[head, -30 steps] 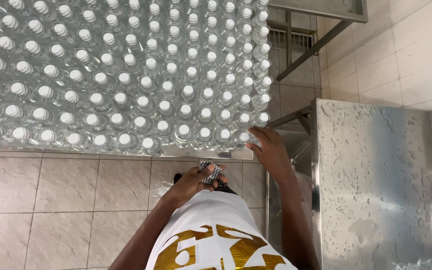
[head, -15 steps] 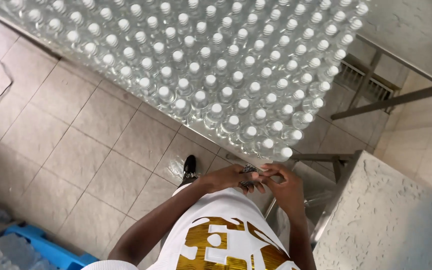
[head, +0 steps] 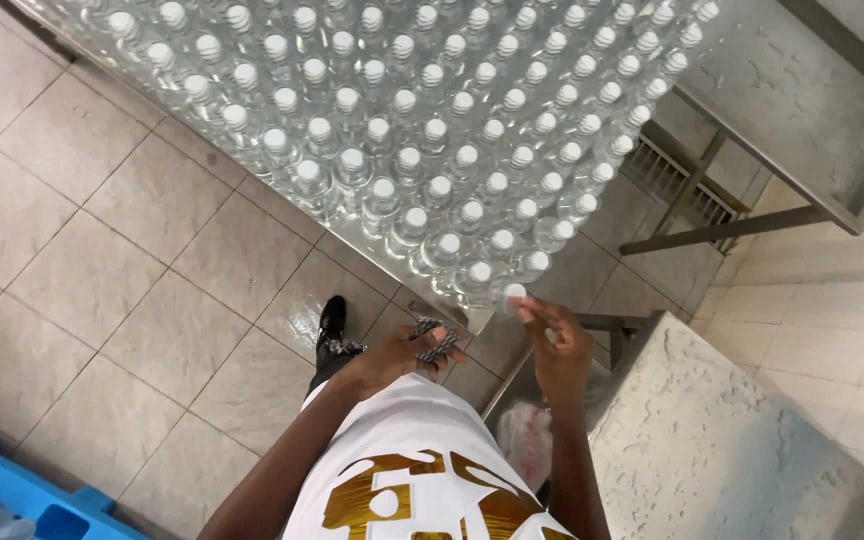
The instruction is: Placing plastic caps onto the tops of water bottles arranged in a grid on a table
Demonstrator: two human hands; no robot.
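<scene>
Seen from above, your left hand (head: 402,352) rests at your waist with its fingers (head: 436,342) curled around a small dark, patterned object (head: 435,338) whose kind cannot be made out. Just to its right and a little farther forward, your right hand (head: 555,345) has its fingers (head: 535,310) pinching the white cap of the nearest clear plastic bottle (head: 513,293), which stands upright at the near corner of a packed block of white-capped clear bottles (head: 422,130) on the steel table (head: 392,270); the right hand is plainly nearer. A speckled grey slab (head: 732,440) lies further right.
</scene>
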